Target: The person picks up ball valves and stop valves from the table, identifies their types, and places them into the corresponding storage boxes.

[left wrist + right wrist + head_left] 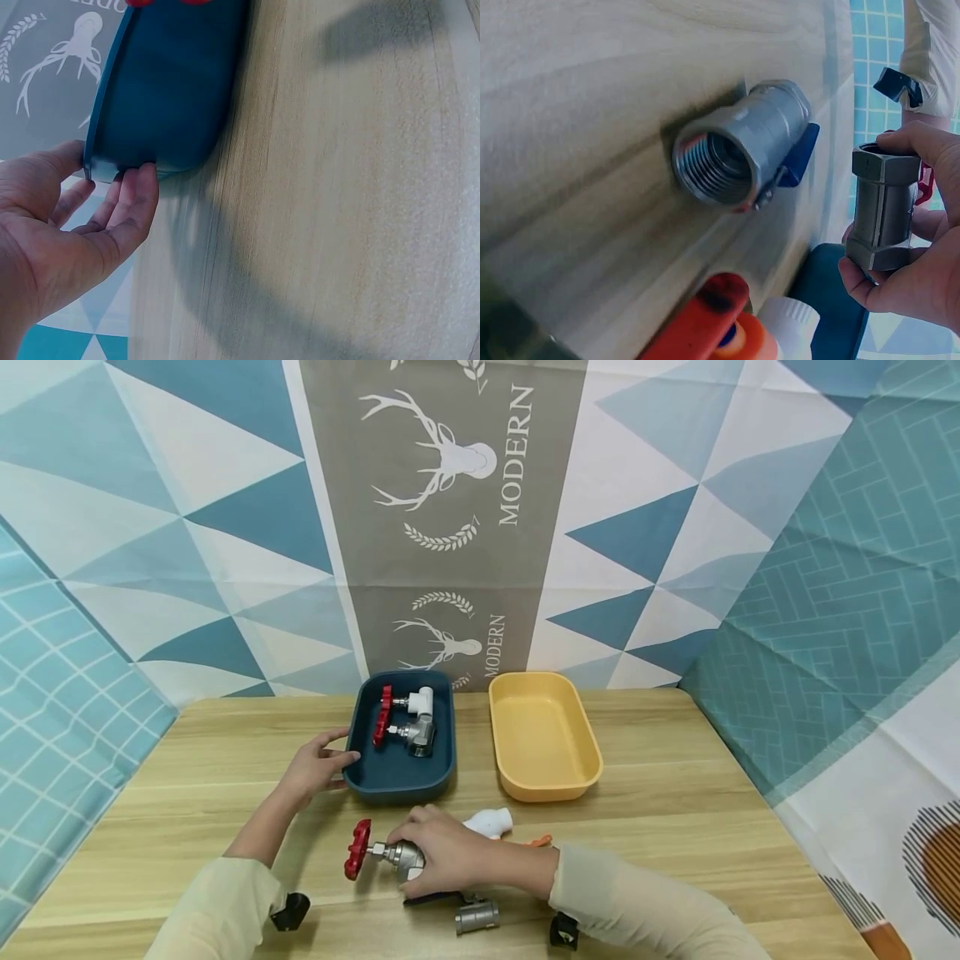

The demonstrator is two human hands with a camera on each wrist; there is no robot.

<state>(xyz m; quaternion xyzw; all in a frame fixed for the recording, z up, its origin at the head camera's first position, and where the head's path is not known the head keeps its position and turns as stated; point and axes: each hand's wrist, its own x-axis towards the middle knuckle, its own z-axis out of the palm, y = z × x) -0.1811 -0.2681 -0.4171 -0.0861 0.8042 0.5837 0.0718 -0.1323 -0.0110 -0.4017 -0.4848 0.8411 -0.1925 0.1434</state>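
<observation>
My left hand (315, 768) grips the left side of the dark blue tray (397, 783), its fingers at the rim and outer wall. Two valves with red handwheels lie inside: one white-bodied valve (422, 703) and one metal valve (420, 732). In front of the tray, my right hand (446, 853) holds a metal gate valve (405, 857), its red handwheel pointing left. The right wrist view shows thumb and fingers around the ends of the valve's body (883, 210). Close to this hand lies a metal ball valve (477, 916) with a dark blue lever (801, 156).
A yellow tray (547, 793) stands right of the blue one, near the patterned wall cloth (442, 552). Partly behind the right forearm lies a white plastic valve (491, 822) with an orange handle (540, 841). All stand on a wooden table (675, 793).
</observation>
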